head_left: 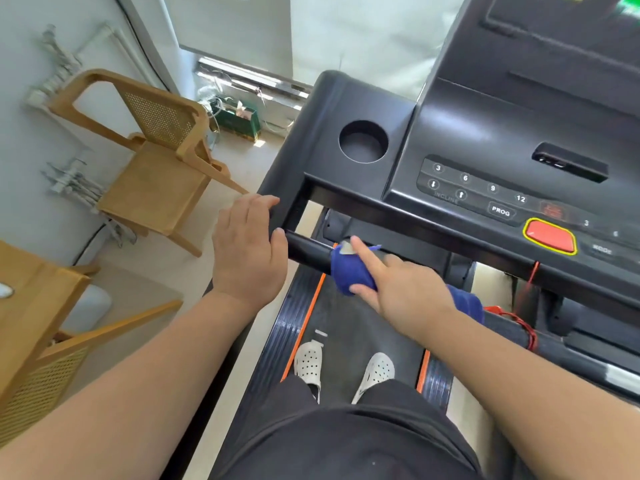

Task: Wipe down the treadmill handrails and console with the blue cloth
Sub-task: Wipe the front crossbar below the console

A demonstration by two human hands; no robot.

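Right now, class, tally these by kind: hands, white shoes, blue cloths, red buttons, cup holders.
Hands: 2, left hand and right hand
White shoes: 2
Blue cloth: 1
Red button: 1
Cup holder: 1
Total: 7

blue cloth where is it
Head view, centre: the blue cloth is draped over the black handrail, held by the right hand, just right of the left hand.

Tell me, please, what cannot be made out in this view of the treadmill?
Head view:
Console screen: cut off by the top edge.
Handrail beneath the blue cloth: covered by cloth and right hand.
Cup holder bottom: lost in shadow.
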